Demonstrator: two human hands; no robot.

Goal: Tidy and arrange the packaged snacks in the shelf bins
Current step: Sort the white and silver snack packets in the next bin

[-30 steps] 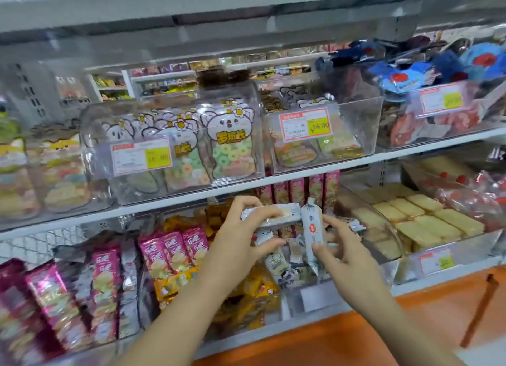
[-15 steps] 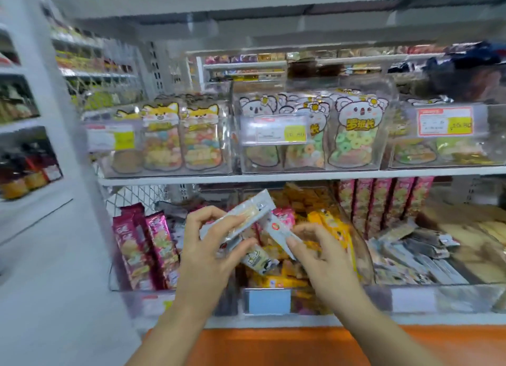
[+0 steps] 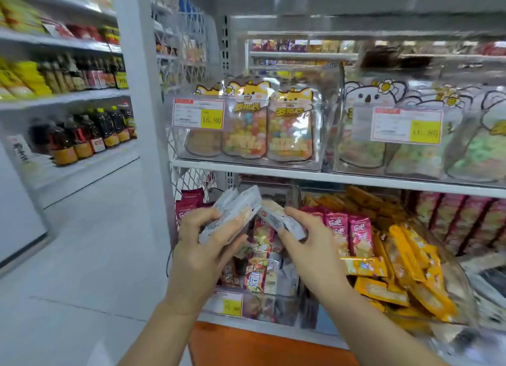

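Observation:
My left hand [image 3: 204,245] grips a small stack of white snack packets [image 3: 236,212], tilted up to the right. My right hand [image 3: 306,245] holds one more white snack packet [image 3: 279,219] just beside the stack. Both hands hover in front of the leftmost clear bin [image 3: 273,305] on the lower shelf, which holds pink and mixed packets [image 3: 260,259]. The bin to its right is heaped with pink packets [image 3: 347,234] and orange packets [image 3: 405,259].
The upper shelf [image 3: 301,174] carries clear bins of fox-shaped candy bags [image 3: 268,130] and koala-shaped bags [image 3: 383,135] with price tags. A white shelf post [image 3: 142,92] stands left of the bins. Bottles [image 3: 82,135] line a far shelf at left. An orange base panel [image 3: 260,346] lies below.
The view has swung left along the shelf. My hands, still holding the white packets, now hover before the leftmost lower bin instead of the middle bins.

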